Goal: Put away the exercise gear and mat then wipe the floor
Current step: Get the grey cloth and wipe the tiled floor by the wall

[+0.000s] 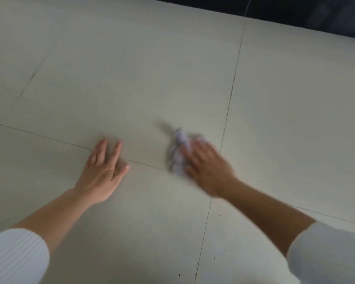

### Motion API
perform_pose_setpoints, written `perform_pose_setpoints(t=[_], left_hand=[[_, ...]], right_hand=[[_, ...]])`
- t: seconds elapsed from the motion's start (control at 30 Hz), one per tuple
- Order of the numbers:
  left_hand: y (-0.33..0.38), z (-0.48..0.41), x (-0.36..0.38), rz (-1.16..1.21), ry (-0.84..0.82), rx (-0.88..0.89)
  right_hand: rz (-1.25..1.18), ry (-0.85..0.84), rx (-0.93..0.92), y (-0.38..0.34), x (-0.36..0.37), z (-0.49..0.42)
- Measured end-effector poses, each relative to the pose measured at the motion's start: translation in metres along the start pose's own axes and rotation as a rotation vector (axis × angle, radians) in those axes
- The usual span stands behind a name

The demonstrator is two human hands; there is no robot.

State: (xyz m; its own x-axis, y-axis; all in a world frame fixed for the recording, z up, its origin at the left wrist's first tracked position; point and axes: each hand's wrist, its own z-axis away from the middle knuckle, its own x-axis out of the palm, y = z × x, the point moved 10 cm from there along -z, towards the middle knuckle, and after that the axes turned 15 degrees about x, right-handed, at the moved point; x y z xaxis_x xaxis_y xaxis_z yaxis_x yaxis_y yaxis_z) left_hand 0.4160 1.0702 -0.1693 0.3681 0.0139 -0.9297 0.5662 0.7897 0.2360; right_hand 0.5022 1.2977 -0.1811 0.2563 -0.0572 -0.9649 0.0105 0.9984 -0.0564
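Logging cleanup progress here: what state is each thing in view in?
floor: pale tiles, a few dark specks near the bottom.
left hand: flat on the floor, fingers straight, holding nothing.
cloth: crumpled, lying on the floor.
right hand: on the cloth, blurred; grip unclear.

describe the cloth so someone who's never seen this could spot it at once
On the pale tiled floor, find the two hands near the middle. The cloth sits under the right hand. It is the only crumpled, whitish-lilac thing; the left hand presses bare tile.
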Motion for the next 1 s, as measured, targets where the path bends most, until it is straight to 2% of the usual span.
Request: perform_pose_setpoints(t=[0.1,0.17,0.23,0.3,0.33,0.4,0.47,0.53,0.6,0.63,0.7,0.77,0.83,0.93,1.0], left_hand=[[-0.030,0.002,-0.005,0.057,0.048,-0.162],[-0.050,-0.001,-0.012,0.090,0.107,-0.237],[-0.066,-0.008,-0.020,0.085,0.156,-0.278],[-0.076,-0.021,-0.025,0.063,0.173,-0.279],[-0.078,-0.029,-0.027,0.047,0.178,-0.263],[-0.080,-0.045,-0.032,0.009,0.193,-0.216],[-0.081,-0.061,-0.037,-0.016,0.202,-0.178],[-0.083,-0.078,-0.042,-0.032,0.205,-0.155],[-0.086,-0.093,-0.045,-0.025,0.203,-0.160],[-0.087,-0.099,-0.045,-0.005,0.201,-0.173],[-0.089,-0.105,-0.043,0.023,0.208,-0.195],[-0.085,-0.104,-0.047,-0.019,0.282,-0.191],[-0.084,-0.100,-0.047,-0.048,0.328,-0.184],[-0.085,-0.099,-0.048,-0.051,0.359,-0.179],[-0.085,-0.099,-0.049,-0.051,0.370,-0.179]], right_hand=[[-0.083,-0.048,0.531,0.106,-0.025,-0.034],[-0.191,-0.075,0.738,0.132,-0.034,-0.048],[-0.258,-0.072,0.836,0.122,-0.031,-0.067],[-0.206,-0.024,0.698,0.070,-0.024,-0.086],[-0.186,0.005,0.540,0.029,-0.022,-0.091],[-0.172,-0.041,0.216,-0.059,-0.011,-0.075],[-0.172,-0.023,-0.042,-0.118,-0.008,-0.042],[-0.137,-0.038,-0.217,-0.130,-0.009,-0.024],[-0.035,0.000,-0.225,-0.098,-0.011,-0.037],[-0.005,0.022,-0.131,-0.069,-0.017,-0.050],[-0.001,0.057,0.176,0.010,-0.030,-0.078],[-0.060,0.019,0.545,0.099,-0.039,-0.087],[-0.131,-0.021,0.821,0.156,-0.045,-0.091],[-0.313,-0.049,1.065,0.168,-0.046,-0.117],[-0.366,-0.055,1.038,0.130,-0.048,-0.144]])
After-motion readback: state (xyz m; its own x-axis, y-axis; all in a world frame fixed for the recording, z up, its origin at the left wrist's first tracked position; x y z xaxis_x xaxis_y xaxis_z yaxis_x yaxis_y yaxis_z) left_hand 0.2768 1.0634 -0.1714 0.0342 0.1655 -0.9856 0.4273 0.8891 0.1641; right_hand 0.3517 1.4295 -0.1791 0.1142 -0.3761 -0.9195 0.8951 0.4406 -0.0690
